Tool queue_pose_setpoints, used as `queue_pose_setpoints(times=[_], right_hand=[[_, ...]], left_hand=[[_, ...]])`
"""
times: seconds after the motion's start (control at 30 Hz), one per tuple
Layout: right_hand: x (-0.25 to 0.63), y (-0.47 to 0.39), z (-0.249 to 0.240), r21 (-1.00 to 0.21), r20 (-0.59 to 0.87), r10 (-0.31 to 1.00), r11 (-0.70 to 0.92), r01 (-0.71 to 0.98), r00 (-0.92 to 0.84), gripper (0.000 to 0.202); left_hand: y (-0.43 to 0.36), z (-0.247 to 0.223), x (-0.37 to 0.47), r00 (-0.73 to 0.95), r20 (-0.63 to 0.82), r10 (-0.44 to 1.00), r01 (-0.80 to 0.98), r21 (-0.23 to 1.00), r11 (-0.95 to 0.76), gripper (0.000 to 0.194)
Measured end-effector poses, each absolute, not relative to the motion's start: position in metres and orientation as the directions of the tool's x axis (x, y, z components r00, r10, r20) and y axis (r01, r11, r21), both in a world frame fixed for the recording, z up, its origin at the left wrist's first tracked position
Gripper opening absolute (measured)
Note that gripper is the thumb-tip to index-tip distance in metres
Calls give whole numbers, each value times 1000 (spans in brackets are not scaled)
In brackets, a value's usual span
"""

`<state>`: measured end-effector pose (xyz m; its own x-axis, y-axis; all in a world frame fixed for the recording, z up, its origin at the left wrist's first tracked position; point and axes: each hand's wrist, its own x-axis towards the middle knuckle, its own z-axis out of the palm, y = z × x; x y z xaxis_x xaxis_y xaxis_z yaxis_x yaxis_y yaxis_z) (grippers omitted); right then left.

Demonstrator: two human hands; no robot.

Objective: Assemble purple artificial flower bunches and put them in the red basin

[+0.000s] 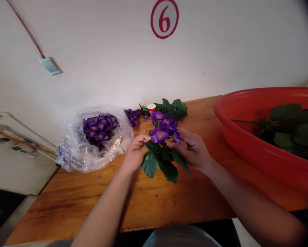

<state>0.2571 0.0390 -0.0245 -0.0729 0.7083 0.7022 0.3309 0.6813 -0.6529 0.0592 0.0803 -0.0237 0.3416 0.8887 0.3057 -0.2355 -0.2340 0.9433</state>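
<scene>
Between my two hands, above the wooden table, is an artificial flower bunch (pixel 159 134) with purple blossoms on top and green leaves hanging below. My left hand (pixel 138 151) is closed on its left side, thumb and fingers pinched at the leaves and stem. On the right, my right hand (pixel 191 147) has its fingers closed around a purple blossom at the bunch's edge. The stems at the middle are mostly hidden by petals and leaves.
A clear plastic bag (pixel 77 151) of purple flower heads (pixel 99 127) lies left on the wooden table (pixel 149 206). Behind are loose purple flowers (pixel 132 116), a red-and-white paper cup (pixel 151 107) and green leaves (pixel 173 109). A large red basin (pixel 236 137) with leafy stems stands right.
</scene>
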Motion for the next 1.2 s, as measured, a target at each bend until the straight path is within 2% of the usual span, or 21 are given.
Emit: queue_pose_setpoints(times=[0.13, 0.37, 0.5, 0.8, 0.93, 1.2], right_hand=[[254, 36, -25, -691, 688, 725, 665, 283, -24, 15], [255, 34, -30, -704, 684, 729, 669, 239, -23, 13], [255, 36, -35, -739, 653, 757, 633, 231, 13, 16], [249, 40, -43, -872, 489, 859, 484, 74, 153, 21], [249, 43, -46, -882, 470, 865, 466, 65, 174, 21], [250, 44, -49, -884, 468, 865, 460, 85, 181, 16]], left_hand=[[85, -26, 58, 190, 244, 951, -408, 901, -149, 20], [95, -27, 56, 116, 266, 957, -596, 789, -147, 29], [96, -28, 57, 93, 247, 965, -622, 771, -138, 34], [92, -22, 59, 164, 103, 981, -659, 751, 32, 38], [91, -24, 60, 131, 130, 983, -649, 761, -14, 36], [97, -33, 56, 195, 202, 960, -654, 756, -26, 29]])
